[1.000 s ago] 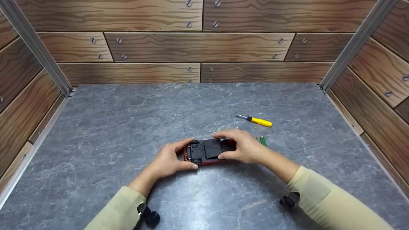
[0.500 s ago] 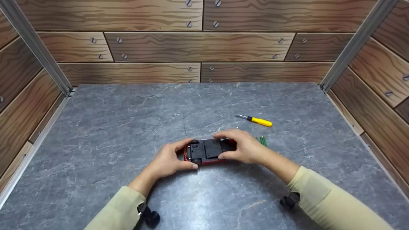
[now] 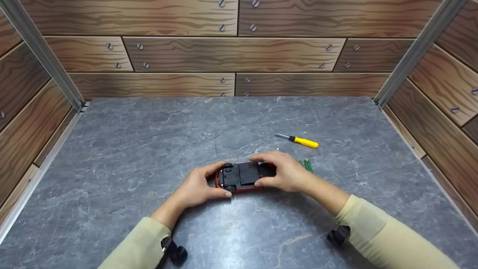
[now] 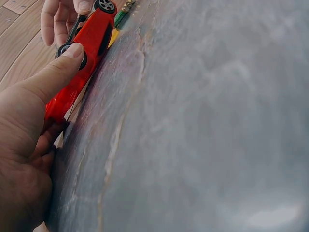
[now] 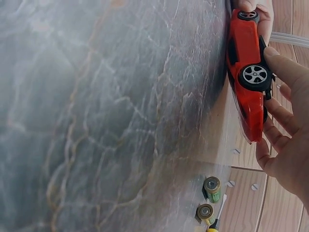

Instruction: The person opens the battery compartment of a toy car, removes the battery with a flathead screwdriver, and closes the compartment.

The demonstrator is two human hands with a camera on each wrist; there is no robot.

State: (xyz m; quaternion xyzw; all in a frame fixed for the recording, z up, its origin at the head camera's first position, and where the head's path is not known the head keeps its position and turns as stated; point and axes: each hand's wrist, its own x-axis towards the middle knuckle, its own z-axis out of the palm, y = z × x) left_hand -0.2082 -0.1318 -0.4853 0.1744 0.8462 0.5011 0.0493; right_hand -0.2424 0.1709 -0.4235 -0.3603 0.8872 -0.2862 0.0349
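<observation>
A red toy car [image 3: 244, 188] lies upside down on the grey marbled table, its black underside facing up. On that underside a rectangular black cover [image 3: 249, 173] sits slightly tilted. My left hand [image 3: 196, 188] grips the car's left end, thumb by the near wheel and forefinger at the far one. Over the right end, my right hand [image 3: 285, 172] holds the car with its thumb at the cover's edge and its fingers along the far side. In the right wrist view the red body [image 5: 247, 43] and a silver-spoked wheel [image 5: 255, 75] show from the side.
Green batteries [image 3: 307, 164] lie just beyond my right wrist, partly hidden in the head view. Behind them is a screwdriver [image 3: 305, 142] with a yellow handle. A tiny pale piece [image 3: 277, 149] lies near the right hand. Wood-patterned walls [image 3: 233, 56] enclose the table.
</observation>
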